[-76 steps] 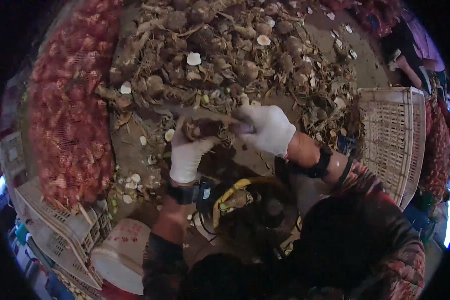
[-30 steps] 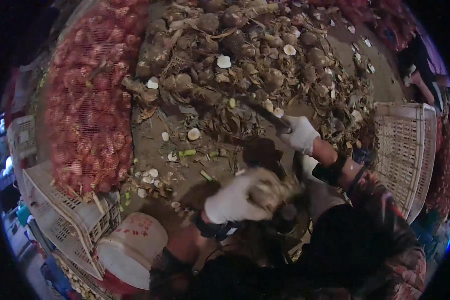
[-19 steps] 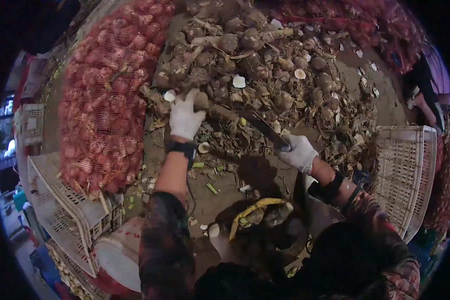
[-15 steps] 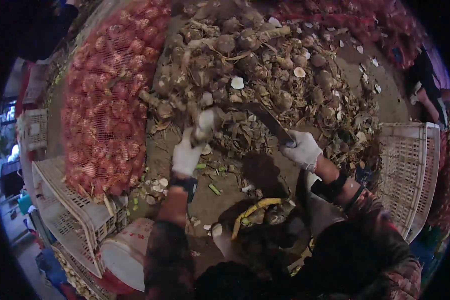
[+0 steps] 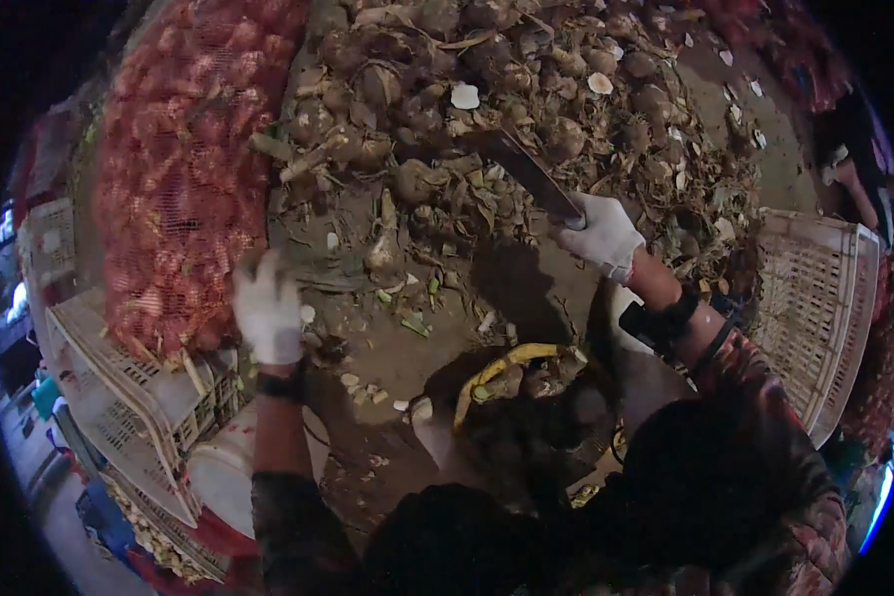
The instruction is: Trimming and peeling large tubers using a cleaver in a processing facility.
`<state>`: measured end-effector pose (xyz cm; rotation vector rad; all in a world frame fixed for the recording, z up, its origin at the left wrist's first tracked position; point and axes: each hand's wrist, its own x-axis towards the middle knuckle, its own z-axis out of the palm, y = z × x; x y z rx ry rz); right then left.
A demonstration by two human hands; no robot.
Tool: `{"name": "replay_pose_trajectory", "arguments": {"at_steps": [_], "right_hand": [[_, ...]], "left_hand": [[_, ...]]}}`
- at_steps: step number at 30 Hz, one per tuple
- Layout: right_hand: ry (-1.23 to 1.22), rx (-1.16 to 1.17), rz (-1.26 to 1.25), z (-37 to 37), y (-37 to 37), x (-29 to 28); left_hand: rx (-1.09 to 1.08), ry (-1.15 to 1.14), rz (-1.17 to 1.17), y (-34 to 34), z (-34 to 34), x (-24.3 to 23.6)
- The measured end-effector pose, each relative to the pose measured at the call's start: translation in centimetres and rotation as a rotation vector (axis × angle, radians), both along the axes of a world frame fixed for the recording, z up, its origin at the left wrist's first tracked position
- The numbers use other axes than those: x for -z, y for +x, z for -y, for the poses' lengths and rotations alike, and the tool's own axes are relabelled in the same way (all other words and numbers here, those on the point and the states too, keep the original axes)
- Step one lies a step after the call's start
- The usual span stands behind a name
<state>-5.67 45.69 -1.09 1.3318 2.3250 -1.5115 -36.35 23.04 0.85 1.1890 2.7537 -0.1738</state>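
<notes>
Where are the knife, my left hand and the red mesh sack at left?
Knife (image 5: 534, 180): head view, middle of the blade.
Left hand (image 5: 268, 310): head view, on its white glove.
Red mesh sack (image 5: 187, 179): head view, on the netting.

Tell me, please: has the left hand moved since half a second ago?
Yes. Judged against the red sack, the left hand has moved left and farther down, appearing now at the sack's lower right edge.

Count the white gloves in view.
2: one on the left hand, blurred, by the red mesh sack; one on the right hand, which grips the knife. Others may be hidden in shadow.
</notes>
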Motion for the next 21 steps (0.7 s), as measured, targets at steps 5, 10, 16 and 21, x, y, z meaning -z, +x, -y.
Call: {"name": "replay_pose_trajectory", "arguments": {"at_steps": [5, 10, 16, 21], "right_hand": [[-0.096, -0.004, 0.006, 0.6, -0.7, -0.1], [-0.204, -0.009, -0.053, 2.5, -2.0, -0.7], [-0.359, 0.211, -0.382, 2.7, -4.6, -4.5], [-0.458, 0.201, -0.364, 2.3, -3.9, -4.5]], "left_hand": [[0.343, -0.147, 0.431, 5.2, -3.6, 3.2], [0.109, 0.117, 0.786, 8.0, -6.5, 1.2], [0.064, 0.554, 1.086, 11.5, -8.5, -1.8], [0.085, 0.567, 1.051, 13.1, -9.3, -3.0]]}}
